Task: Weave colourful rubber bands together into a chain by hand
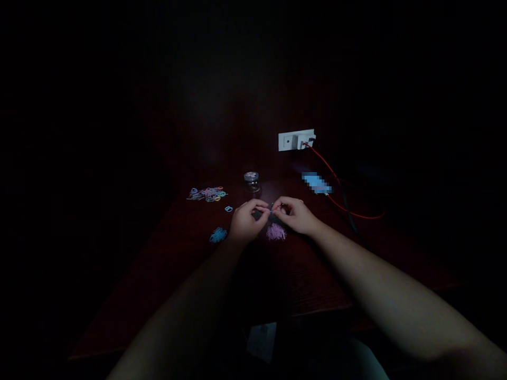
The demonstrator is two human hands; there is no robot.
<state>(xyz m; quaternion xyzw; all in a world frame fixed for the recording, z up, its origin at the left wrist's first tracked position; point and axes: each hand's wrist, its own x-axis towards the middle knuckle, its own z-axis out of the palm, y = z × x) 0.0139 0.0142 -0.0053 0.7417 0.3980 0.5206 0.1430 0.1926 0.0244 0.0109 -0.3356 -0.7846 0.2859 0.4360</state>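
My left hand [249, 219] and my right hand [292, 213] almost meet above the dark red table [293, 279]. Between their pinched fingertips is a small, pale bluish band [271, 211], held from both sides. Just below the fingers lies a pile of purple bands [276, 231]. A pile of blue bands [217, 235] sits left of my left hand, and a light blue band [228, 209] lies above that pile. Farther back on the left is a heap of mixed-colour bands [206, 194].
Behind my hands stands a small clear jar [252, 182] with a lid. A blurred blue device [317, 182] lies at the back right, on a red cable [336, 204] running from a white wall socket [296, 140]. Something pale [261, 340] shows below the table's front edge.
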